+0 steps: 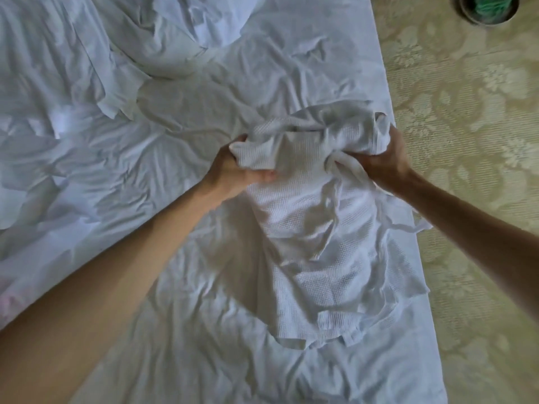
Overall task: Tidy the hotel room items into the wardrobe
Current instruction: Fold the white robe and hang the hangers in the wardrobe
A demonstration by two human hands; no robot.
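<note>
A white waffle-weave robe [318, 246] lies crumpled on the bed near its right edge, its lower part spread toward me. My left hand [233, 170] grips a bunched fold at the robe's upper left. My right hand [382, 158] grips the bunched cloth at the upper right, just above the bed's edge. The upper part of the robe is gathered and lifted between both hands. No wardrobe is in view.
The bed [163, 176] is covered with a wrinkled white sheet, with a rumpled duvet [58, 71] at the far left. A beige floral carpet [466, 141] runs along the right. A round dark bin [485, 8] with green contents stands at the top right.
</note>
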